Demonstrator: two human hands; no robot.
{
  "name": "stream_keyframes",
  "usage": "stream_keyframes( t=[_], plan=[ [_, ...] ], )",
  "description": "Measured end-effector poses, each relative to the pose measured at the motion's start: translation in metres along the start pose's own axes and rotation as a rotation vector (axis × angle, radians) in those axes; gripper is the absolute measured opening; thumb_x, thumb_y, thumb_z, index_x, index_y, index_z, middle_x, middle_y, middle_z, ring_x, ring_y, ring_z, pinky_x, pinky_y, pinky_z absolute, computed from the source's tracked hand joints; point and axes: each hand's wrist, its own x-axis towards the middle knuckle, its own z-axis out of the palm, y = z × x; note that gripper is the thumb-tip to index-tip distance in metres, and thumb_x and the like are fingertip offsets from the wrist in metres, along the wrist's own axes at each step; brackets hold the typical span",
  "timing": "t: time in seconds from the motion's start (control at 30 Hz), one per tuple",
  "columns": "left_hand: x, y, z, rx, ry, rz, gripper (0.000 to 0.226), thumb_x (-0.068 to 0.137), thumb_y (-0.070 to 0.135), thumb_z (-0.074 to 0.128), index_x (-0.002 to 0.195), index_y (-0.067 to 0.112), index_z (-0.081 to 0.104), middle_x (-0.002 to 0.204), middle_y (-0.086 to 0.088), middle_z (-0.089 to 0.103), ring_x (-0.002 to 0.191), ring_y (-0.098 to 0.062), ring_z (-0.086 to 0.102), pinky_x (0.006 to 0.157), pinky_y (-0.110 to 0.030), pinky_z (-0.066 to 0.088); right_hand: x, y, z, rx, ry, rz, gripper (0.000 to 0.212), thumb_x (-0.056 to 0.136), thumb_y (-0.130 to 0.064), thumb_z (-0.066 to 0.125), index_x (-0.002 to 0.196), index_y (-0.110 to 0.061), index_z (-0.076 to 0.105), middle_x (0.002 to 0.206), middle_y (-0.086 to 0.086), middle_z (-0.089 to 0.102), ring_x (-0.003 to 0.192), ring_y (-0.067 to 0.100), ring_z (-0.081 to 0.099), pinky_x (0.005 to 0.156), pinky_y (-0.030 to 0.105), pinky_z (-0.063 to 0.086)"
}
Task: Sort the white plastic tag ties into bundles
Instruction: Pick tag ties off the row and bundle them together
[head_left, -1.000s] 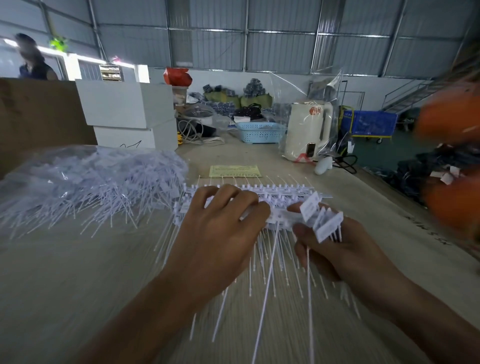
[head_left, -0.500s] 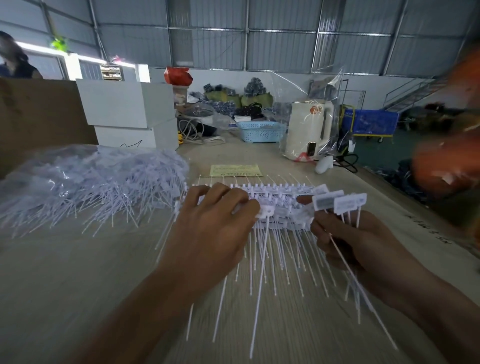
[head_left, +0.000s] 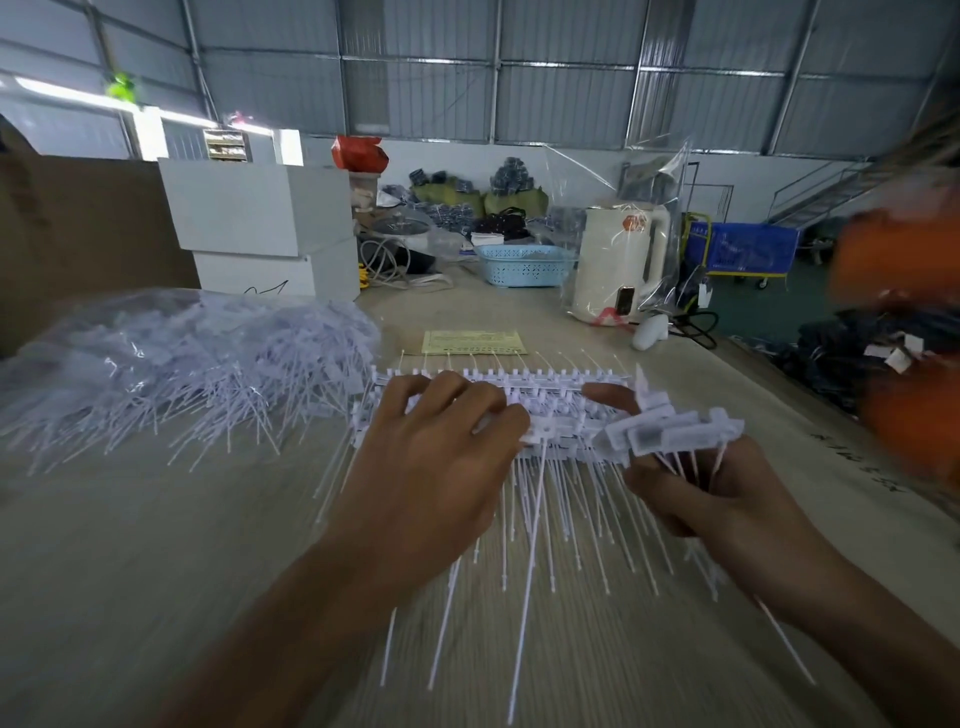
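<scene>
Wooden table (head_left: 156, 545): left hand (head_left: 431, 467) flat on tag ties (head_left: 550, 415), right hand (head_left: 691, 499) pinching some

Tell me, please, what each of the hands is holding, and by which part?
Right hand grips a small bunch of tag ties by their stems, just below the heads. Left hand presses on the laid-out row.

Left hand (head_left: 426, 467) pressing row of tag ties (head_left: 561, 415) on counter (head_left: 156, 545), right hand (head_left: 696, 488) gripping small bundle (head_left: 670, 436), loose pile (head_left: 182, 364) far left
</scene>
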Motion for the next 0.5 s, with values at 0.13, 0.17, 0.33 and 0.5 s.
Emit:
stream_keyframes(
  t=[0.13, 0.17, 0.33, 0.5],
  plan=[
    [0.0, 0.001, 0.001, 0.002, -0.001, 0.002, 0.026, 0.077, 0.01, 0.082, 0.101, 0.011, 0.073, 0.102, -0.005, 0.07, 0.094, -0.029, 0.065, 0.084, -0.046, 0.047, 0.001, 0.0, 0.004, -0.136, -0.037, -0.18, 0.033, 0.096, 0.004, 0.057, 0.094, -0.029, 0.064, 0.052, -0.017, 0.042, 0.043, -0.001, 0.032, 0.048, 0.01, 0.03],
    [0.0, 0.001, 0.001, 0.004, -0.002, 0.003, 0.025, 0.078, 0.011, 0.082, 0.101, 0.012, 0.073, 0.102, -0.004, 0.07, 0.094, -0.029, 0.065, 0.084, -0.046, 0.047, 0.002, 0.002, 0.005, -0.169, -0.044, -0.192, 0.04, 0.095, 0.006, 0.057, 0.09, -0.034, 0.061, 0.052, -0.021, 0.044, 0.042, -0.003, 0.035, 0.048, 0.006, 0.029],
    [0.0, 0.003, 0.001, 0.002, -0.004, 0.013, 0.022, 0.081, 0.013, 0.08, 0.101, 0.012, 0.073, 0.102, -0.004, 0.07, 0.094, -0.028, 0.065, 0.084, -0.045, 0.047, 0.002, 0.001, 0.002, -0.022, -0.082, -0.133, 0.033, 0.09, 0.0, 0.067, 0.114, -0.022, 0.066, 0.078, -0.011, 0.067, 0.068, 0.002, 0.065, 0.078, 0.009, 0.047],
    [-0.001, 0.002, 0.002, -0.011, 0.001, 0.015, 0.018, 0.084, 0.015, 0.077, 0.101, 0.013, 0.073, 0.101, -0.003, 0.07, 0.093, -0.028, 0.065, 0.084, -0.045, 0.046, 0.001, -0.001, 0.003, -0.313, 0.07, -0.166, 0.062, 0.083, 0.008, 0.071, 0.124, -0.036, 0.057, 0.099, -0.021, 0.071, 0.097, -0.006, 0.065, 0.08, 0.005, 0.049]
  ],
)
